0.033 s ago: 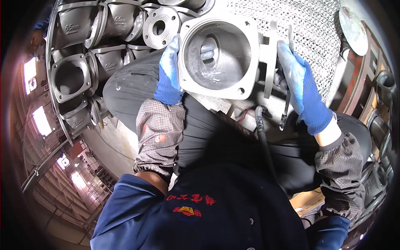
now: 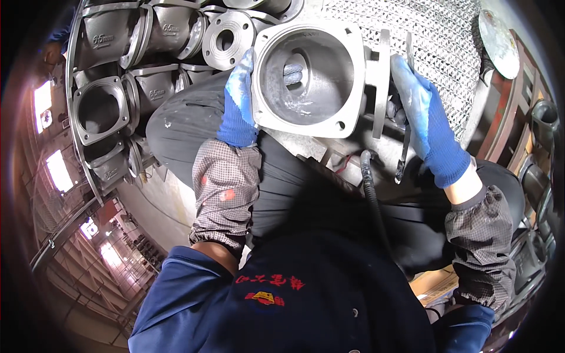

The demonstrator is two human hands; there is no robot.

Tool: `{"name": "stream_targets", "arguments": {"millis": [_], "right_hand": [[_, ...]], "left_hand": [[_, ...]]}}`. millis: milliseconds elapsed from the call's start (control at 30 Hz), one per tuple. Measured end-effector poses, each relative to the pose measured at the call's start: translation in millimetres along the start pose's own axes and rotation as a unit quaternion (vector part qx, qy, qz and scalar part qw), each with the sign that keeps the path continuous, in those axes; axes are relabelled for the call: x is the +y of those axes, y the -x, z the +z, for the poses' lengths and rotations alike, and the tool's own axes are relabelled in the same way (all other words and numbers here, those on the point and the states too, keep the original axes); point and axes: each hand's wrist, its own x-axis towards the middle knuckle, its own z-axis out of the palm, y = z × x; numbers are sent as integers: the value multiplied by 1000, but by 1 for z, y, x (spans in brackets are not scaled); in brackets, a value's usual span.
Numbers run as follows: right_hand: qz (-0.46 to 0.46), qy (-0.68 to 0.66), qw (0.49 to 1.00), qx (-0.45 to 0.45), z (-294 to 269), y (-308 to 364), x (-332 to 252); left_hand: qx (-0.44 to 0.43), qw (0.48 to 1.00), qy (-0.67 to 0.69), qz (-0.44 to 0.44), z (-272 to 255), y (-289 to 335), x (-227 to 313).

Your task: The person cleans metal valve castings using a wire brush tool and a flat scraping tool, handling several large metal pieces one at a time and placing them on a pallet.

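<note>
A grey metal valve body casting (image 2: 310,77) is held up before me, its wide square-flanged mouth facing me. My left hand (image 2: 240,100), in a blue glove, grips its left side. Glove-coloured fingers (image 2: 292,73) show through the round port inside the casting. On the right, my gloved right hand (image 2: 425,112) closes at the casting's side flange (image 2: 382,85); most of its fingers are hidden. Beside that hand runs a thin dark bar (image 2: 401,165); whether the hand touches it I cannot tell.
Several similar castings (image 2: 105,38) are stacked at the left, with a round flange (image 2: 226,40) among them. A patterned mesh-like surface (image 2: 435,32) spreads beyond the held casting. A dark hose (image 2: 369,179) rises near my lap. More castings (image 2: 532,182) and a rusty frame (image 2: 503,117) stand at the right.
The casting and my right hand have shifted up very slightly. The grip looks the same.
</note>
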Motion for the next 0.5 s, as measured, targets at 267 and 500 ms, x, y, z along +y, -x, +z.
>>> {"name": "stream_targets", "arguments": {"millis": [267, 500], "right_hand": [[-6, 63, 997, -35, -4, -11, -14], [-11, 24, 999, -40, -15, -48, -28]], "left_hand": [[34, 999, -4, -11, 10, -10, 15], [-33, 995, -55, 77, 52, 23, 19]]}}
